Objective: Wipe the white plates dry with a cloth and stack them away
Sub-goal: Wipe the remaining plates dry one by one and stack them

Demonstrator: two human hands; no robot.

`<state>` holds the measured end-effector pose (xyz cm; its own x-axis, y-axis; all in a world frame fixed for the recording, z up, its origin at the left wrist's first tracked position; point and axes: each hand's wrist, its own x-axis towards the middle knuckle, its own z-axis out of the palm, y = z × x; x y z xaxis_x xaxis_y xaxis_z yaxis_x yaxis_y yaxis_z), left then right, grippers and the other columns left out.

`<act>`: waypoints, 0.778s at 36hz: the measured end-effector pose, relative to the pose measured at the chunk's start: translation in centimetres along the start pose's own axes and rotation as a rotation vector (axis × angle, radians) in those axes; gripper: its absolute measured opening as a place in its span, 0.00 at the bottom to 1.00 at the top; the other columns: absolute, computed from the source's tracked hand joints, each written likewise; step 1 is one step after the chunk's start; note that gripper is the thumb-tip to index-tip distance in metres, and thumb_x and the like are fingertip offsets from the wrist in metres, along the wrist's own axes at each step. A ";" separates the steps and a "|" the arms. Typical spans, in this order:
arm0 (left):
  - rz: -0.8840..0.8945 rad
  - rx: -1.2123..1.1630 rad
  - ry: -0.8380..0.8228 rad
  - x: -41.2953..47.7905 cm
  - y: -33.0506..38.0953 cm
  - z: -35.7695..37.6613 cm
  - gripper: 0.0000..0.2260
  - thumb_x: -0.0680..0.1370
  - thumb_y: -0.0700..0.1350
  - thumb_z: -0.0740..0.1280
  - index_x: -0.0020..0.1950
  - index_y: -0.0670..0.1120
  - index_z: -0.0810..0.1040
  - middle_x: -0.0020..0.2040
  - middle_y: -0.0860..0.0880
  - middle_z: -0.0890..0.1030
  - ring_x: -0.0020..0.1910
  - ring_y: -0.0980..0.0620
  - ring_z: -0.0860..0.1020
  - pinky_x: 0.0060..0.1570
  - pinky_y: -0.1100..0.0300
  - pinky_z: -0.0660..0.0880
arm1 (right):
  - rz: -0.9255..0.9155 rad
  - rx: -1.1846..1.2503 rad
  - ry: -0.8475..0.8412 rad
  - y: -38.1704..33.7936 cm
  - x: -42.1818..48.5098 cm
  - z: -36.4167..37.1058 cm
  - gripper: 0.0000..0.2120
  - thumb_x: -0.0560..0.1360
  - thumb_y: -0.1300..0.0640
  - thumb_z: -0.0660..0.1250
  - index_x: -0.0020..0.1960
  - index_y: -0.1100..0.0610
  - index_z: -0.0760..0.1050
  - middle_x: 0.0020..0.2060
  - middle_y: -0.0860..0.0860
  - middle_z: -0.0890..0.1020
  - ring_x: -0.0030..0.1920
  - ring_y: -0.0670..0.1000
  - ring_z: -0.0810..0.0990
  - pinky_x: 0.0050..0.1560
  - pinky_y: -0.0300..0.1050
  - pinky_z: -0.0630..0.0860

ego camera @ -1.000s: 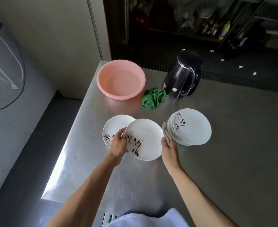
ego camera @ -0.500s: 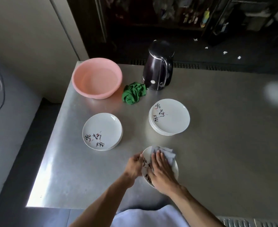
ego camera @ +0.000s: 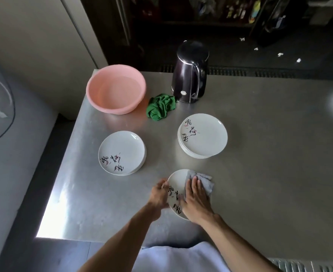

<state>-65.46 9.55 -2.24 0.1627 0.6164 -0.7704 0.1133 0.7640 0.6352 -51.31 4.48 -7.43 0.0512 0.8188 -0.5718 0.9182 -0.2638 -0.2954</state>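
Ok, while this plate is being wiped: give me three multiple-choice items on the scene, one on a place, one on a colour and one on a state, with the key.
1. Where does the green cloth lie?
A) on a plate stack
B) on the table, between the pink basin and the dark kettle
C) in the basin

2. What colour is the wiping cloth under the right hand?
A) grey
B) green
C) pink

3. What is the left hand doing?
A) lying flat on the table
B) lifting the kettle
C) gripping the plate being wiped

Key: 1 B, it sits on bare metal between the two. 2 A, grey fabric shows past the fingers. 3 C, its fingers curl on the plate's left rim.
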 end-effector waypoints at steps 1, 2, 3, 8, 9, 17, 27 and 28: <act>-0.001 -0.004 0.006 0.0 0.0 0.1 0.13 0.88 0.46 0.56 0.67 0.42 0.75 0.58 0.35 0.81 0.54 0.42 0.80 0.55 0.40 0.80 | -0.026 -0.002 0.003 -0.4 0.2 0.0 0.35 0.84 0.43 0.48 0.80 0.61 0.35 0.78 0.62 0.35 0.79 0.59 0.35 0.78 0.53 0.35; -0.001 -0.005 0.017 0.1 0.1 0.1 0.14 0.88 0.46 0.56 0.67 0.42 0.75 0.58 0.35 0.81 0.53 0.42 0.80 0.56 0.39 0.80 | -0.082 -0.026 0.007 -0.6 0.2 0.0 0.35 0.84 0.44 0.48 0.80 0.61 0.35 0.78 0.61 0.35 0.79 0.59 0.35 0.77 0.52 0.33; -0.001 -0.007 0.028 0.2 0.1 -0.1 0.14 0.88 0.46 0.56 0.67 0.42 0.76 0.59 0.34 0.81 0.53 0.42 0.80 0.56 0.38 0.80 | -0.160 -0.058 0.008 -0.5 -0.2 -0.1 0.34 0.85 0.44 0.47 0.80 0.61 0.36 0.78 0.60 0.34 0.79 0.59 0.35 0.77 0.50 0.32; 0.005 -0.033 0.087 0.8 0.1 -1.1 0.13 0.88 0.47 0.57 0.67 0.47 0.78 0.63 0.38 0.81 0.55 0.42 0.80 0.54 0.38 0.81 | -0.595 -0.158 -0.024 2.5 -2.8 -0.7 0.29 0.85 0.44 0.46 0.82 0.53 0.46 0.80 0.48 0.42 0.80 0.49 0.38 0.79 0.47 0.38; 0.004 -0.033 0.094 0.9 0.0 -1.3 0.14 0.88 0.47 0.56 0.67 0.48 0.78 0.62 0.38 0.81 0.54 0.42 0.80 0.52 0.40 0.81 | -0.624 -0.159 -0.035 3.1 -3.3 -0.8 0.29 0.84 0.43 0.46 0.82 0.52 0.46 0.80 0.47 0.42 0.80 0.47 0.37 0.79 0.46 0.37; 0.016 0.000 0.065 0.5 -0.8 -0.4 0.14 0.88 0.48 0.56 0.67 0.53 0.79 0.57 0.40 0.84 0.49 0.46 0.83 0.39 0.51 0.84 | -0.133 -0.035 0.040 2.1 -1.0 -0.5 0.32 0.84 0.43 0.46 0.82 0.56 0.42 0.79 0.55 0.37 0.80 0.54 0.39 0.78 0.49 0.37; 0.012 0.006 0.050 -0.3 -0.9 -0.4 0.13 0.88 0.48 0.57 0.64 0.54 0.81 0.56 0.45 0.86 0.52 0.46 0.85 0.48 0.43 0.85 | -0.430 -0.031 0.094 1.3 0.2 -0.2 0.30 0.85 0.47 0.50 0.81 0.57 0.44 0.78 0.51 0.38 0.80 0.53 0.39 0.76 0.40 0.31; 0.016 0.010 0.063 -0.3 -0.8 -0.5 0.14 0.88 0.48 0.57 0.65 0.54 0.80 0.55 0.43 0.86 0.51 0.45 0.85 0.48 0.42 0.84 | -0.354 -0.075 0.108 1.8 0.2 -0.2 0.31 0.85 0.45 0.48 0.81 0.57 0.42 0.78 0.54 0.37 0.80 0.54 0.39 0.77 0.43 0.32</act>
<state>-66.14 8.81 -2.56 0.1029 0.6391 -0.7622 0.1215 0.7524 0.6474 -49.60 4.27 -7.97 -0.2371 0.9028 -0.3588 0.9123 0.0800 -0.4016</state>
